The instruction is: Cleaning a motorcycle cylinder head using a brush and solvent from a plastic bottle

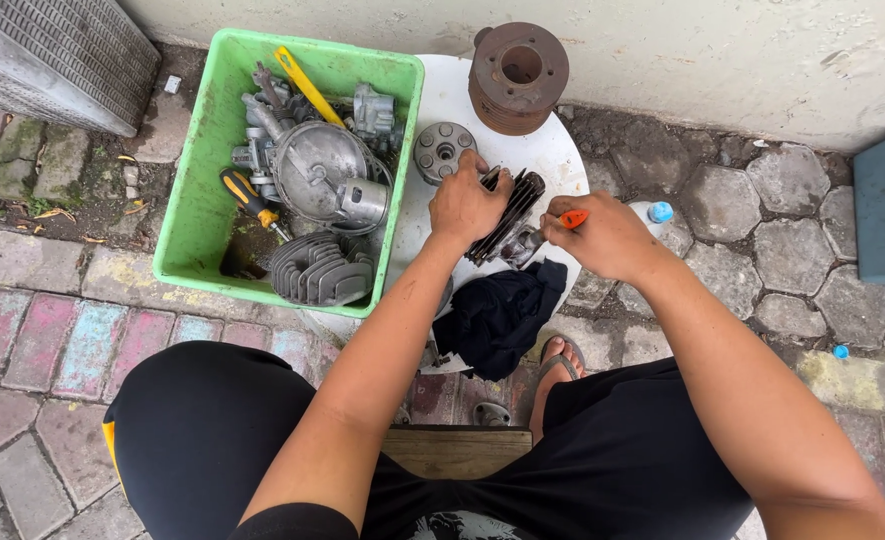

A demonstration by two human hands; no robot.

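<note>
On the round white tabletop (462, 95) before us, our left hand (465, 205) has its grip clenched over the top of a dark finned engine cylinder (518, 205), which stands tilted on edge near the middle of the board. Our right hand (602, 238) sits just beside the cylinder's right side, its grip grasping a small tool with an orange handle (573, 217); we cannot see the tool's tip. A black cloth (497, 315) lies crumpled just below the cylinder. A small round metal plate with holes (442, 150) rests near our left hand, and a rusty pulley (518, 75) stands at the far edge. To the left, a green plastic tub (197, 200) holds engine parts, a yellow-and-black screwdriver (247, 200) and a finned cylinder head (317, 268).
</note>
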